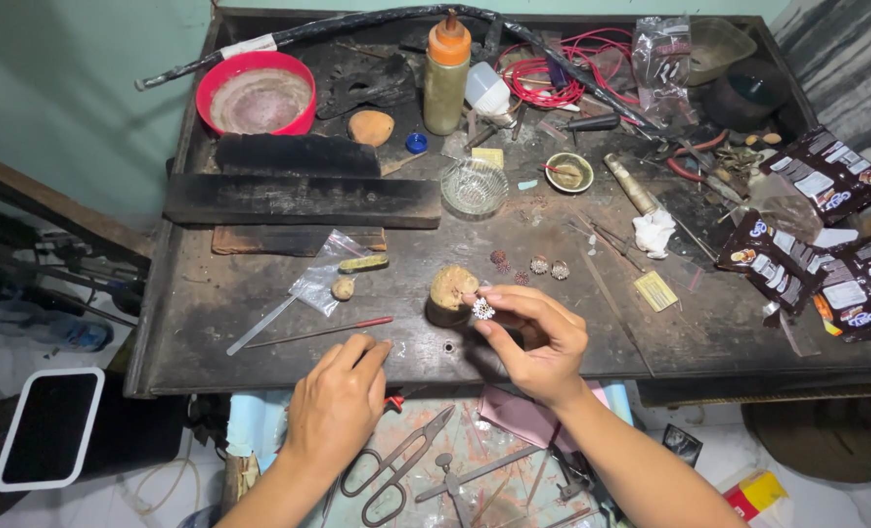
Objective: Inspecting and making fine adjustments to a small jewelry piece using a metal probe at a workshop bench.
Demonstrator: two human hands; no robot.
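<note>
The right hand (538, 337) pinches a small silver flower-shaped ornament (482, 309) just beside a round wooden block (449, 293) on the bench (260, 323). The left hand (338, 401), curled, perhaps grips a red-handled tool (393, 402); similar ornaments (538, 265) lie behind.

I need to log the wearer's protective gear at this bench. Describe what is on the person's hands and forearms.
Nothing is worn. The left hand and right hand are bare: no gloves, and no rings visible on the fingers. Both forearms are uncovered right to the picture's edge, with no sleeves, watch or wristband in view.
</note>
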